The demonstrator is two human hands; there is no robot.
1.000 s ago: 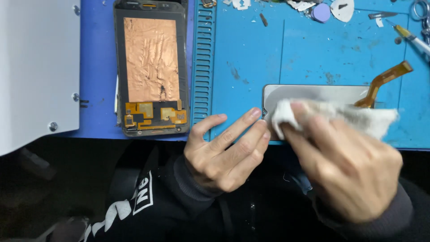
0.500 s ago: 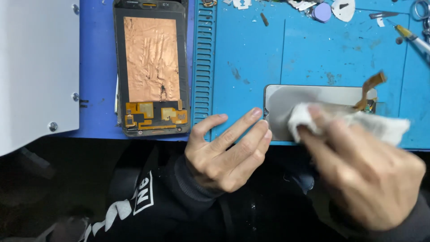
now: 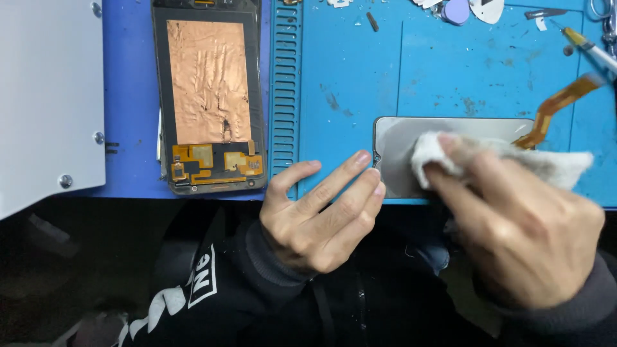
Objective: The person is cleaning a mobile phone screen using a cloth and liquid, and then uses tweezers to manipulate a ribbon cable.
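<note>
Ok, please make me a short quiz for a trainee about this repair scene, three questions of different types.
1. True or false: the right hand presses a white cloth on the glass panel.
2. What do the left hand fingertips touch? A) panel edge B) copper-backed screen C) syringe
3. Fill in: the orange ___ cable leaves the panel's far right corner.

Key: 1 true; 2 A; 3 flex.
</note>
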